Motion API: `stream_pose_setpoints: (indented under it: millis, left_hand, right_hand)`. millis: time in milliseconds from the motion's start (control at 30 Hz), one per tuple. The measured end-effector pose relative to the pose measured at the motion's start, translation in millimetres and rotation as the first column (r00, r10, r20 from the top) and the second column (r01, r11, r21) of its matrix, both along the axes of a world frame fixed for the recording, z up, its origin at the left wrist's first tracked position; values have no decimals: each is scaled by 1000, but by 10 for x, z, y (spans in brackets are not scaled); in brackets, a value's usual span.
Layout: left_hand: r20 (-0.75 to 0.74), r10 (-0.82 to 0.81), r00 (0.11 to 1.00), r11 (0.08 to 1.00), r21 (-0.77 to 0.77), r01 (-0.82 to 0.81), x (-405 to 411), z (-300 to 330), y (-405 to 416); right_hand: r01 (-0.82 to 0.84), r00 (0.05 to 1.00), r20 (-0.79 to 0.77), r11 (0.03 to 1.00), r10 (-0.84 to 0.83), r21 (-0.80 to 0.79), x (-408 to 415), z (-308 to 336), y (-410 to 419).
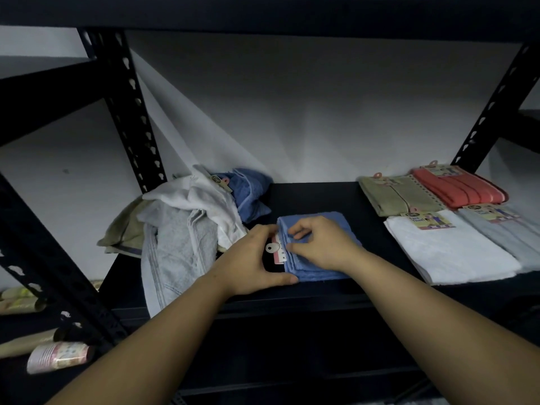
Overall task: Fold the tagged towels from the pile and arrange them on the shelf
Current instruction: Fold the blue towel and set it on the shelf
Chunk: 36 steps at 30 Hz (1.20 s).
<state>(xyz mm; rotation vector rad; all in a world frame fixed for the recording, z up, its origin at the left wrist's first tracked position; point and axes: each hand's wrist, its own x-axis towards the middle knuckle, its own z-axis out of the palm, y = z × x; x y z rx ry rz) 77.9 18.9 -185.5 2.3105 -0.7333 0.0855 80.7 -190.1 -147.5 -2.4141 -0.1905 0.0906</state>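
— How far along are you?

— Partway, I'd judge. Starting at the left of the shelf (315, 197), the pile (187, 220) is not yet worked through — white, grey, olive and blue towels heaped loose, one grey piece hanging over the front edge. A card tag pokes out near the top of the heap.

— And what's in your hands?

— The blue towel (317, 247), folded into a small block in the middle of the shelf. My left hand (251, 258) braces its left edge, thumb curled against the near corner, beside the white tag (276, 249) sticking out. My right hand (321, 244) lies on top, fingertips pinching the folded edge — so both grips are closed on this towel.

— Anything finished?

— On the right, four folded towels lie flat with their tags showing: an olive towel (400, 197) and a red towel (458, 185) at the back, a white towel (450, 249) and a pale grey towel (508, 235) in front, side by side.

— What's left?

— Setting this blue one beside them, then the rest of the heap.
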Motion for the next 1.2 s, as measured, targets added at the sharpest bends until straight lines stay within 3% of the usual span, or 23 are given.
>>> stream_pose_setpoints:
  millis: [100,200,267,367,600,800,1200]
  left_hand:
    - [4,3,1000,1000,7,-3,9,-22,9]
    - [-9,14,1000,1000,17,-14,27,-38,18]
    - [-9,27,1000,999,29,-27,31,-37,10]
    - [-16,40,999,998,44,-39,42,-43,-1]
    - [-49,58,997,998,-31,-59,37,-25,6]
    - [-108,83,991,986,-138,-98,29,-2,2]
    - [-184,139,973,937,-294,-190,50,-16,40]
  right_hand:
    - [40,993,107,997,-46,61,-66,42,-116]
    - [126,946,320,973,-59,-191,-52,49,-338]
    - [119,985,154,939,-71,-322,-51,-8,-442]
    - [41,993,-92,931,-80,-364,-84,-176,-458]
    - [-1,991,-114,842,-72,-540,3,-56,-372]
    - [-124,992,-73,843,101,-523,-69,-201,80]
    - [-129,992,-73,829,107,-544,71,-237,253]
